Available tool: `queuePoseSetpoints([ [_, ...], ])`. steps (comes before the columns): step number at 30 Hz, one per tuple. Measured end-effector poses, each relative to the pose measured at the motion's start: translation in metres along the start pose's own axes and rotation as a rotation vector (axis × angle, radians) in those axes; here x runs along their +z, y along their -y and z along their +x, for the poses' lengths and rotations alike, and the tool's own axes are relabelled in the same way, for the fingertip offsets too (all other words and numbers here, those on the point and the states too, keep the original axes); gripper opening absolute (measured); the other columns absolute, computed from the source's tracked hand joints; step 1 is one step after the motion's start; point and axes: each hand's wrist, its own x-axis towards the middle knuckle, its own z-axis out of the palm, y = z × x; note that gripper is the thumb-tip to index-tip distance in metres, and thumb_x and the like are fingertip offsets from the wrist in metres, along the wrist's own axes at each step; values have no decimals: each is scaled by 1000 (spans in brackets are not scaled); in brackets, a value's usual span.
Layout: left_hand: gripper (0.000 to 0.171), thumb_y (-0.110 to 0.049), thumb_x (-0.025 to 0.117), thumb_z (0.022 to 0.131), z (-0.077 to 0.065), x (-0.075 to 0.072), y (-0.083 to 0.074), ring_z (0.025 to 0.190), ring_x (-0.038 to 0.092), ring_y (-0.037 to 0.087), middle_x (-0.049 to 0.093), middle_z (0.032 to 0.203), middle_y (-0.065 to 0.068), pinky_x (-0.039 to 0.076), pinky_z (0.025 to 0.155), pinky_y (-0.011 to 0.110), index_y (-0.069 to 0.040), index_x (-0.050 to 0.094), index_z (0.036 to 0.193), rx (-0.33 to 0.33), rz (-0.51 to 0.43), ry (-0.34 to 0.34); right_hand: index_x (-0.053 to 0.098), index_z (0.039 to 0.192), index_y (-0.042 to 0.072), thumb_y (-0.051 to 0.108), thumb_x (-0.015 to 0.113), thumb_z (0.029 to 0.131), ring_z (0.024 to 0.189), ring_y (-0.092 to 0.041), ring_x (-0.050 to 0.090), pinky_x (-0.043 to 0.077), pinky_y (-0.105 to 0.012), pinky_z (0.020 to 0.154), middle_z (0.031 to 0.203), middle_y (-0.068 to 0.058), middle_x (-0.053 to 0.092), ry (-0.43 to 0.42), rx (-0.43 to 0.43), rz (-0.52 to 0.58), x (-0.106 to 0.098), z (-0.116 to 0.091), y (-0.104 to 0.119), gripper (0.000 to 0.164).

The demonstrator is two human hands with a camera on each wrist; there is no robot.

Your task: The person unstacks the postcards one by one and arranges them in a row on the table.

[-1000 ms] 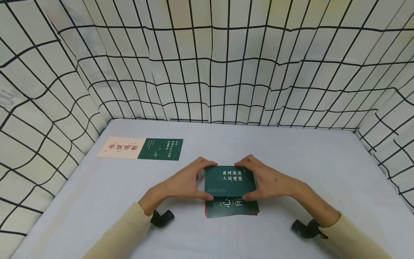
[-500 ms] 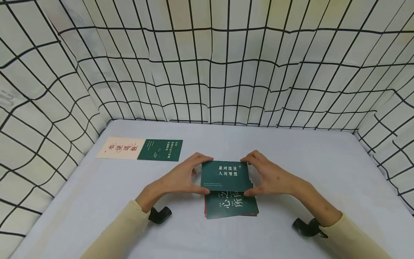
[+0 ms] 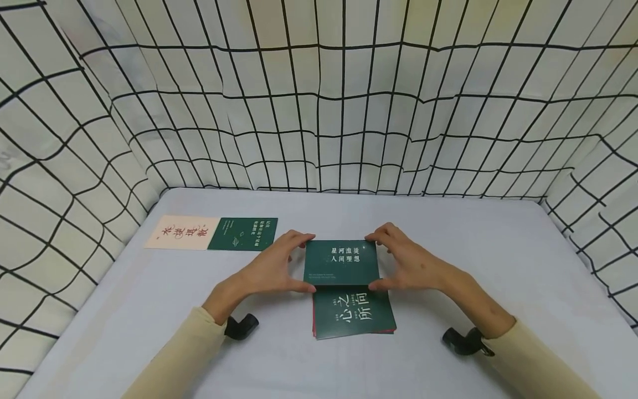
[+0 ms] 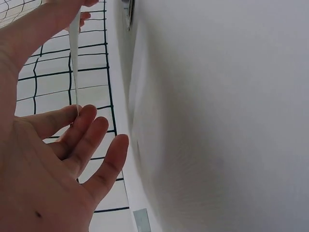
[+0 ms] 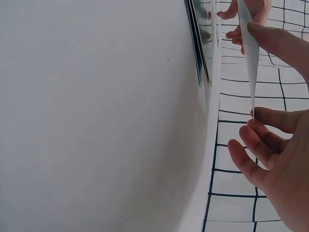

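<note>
In the head view a dark green card [image 3: 341, 263] with white Chinese lettering is held level by its two ends. My left hand [image 3: 266, 271] pinches its left corners between thumb and fingers, and my right hand [image 3: 416, 269] pinches the right ones. Both wrist views show the card [image 5: 250, 53] edge-on, raised clear of the table. Below it lies a stack of cards [image 3: 354, 316], its top one green with large white characters and red edges peeking out beneath. The held card overlaps the far part of this stack in the head view.
At the back left, a pale pink card [image 3: 179, 233] with red characters and a green card [image 3: 241, 234] lie side by side, edges meeting. White tablecloth [image 3: 473, 249] covers the table. Black netting [image 3: 344, 100] over white sheeting rises at the back and both sides.
Both hands have carried the held card away from the body and slightly left, uncovering more of the stack's top card. The camera view has shifted a little.
</note>
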Motion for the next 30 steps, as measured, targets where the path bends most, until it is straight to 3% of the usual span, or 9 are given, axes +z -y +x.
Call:
queuePoseSetpoints([
  [10, 102, -45, 95, 71, 5, -12, 7, 126, 54, 25, 55, 139, 7, 55, 98, 44, -12, 47, 154, 24, 1, -39, 50, 150, 9, 43, 94, 74, 131, -26, 54, 54, -46, 105, 137, -3, 50, -13, 9, 26, 0, 9, -2, 94],
  [17, 102, -42, 96, 71, 8, -17, 13, 127, 56, 27, 55, 141, 9, 55, 99, 46, -7, 47, 154, 13, 3, -68, 50, 151, 8, 45, 93, 75, 129, -29, 52, 53, -48, 105, 140, -5, 49, -32, 0, 8, -1, 17, 0, 95],
  [30, 99, -40, 96, 72, 11, -23, 17, 125, 56, 29, 55, 137, 13, 56, 100, 45, -7, 49, 152, -30, 5, -46, 51, 150, 10, 40, 94, 75, 131, -30, 53, 54, -49, 104, 146, -5, 49, -53, 1, 27, -1, 27, 1, 92],
])
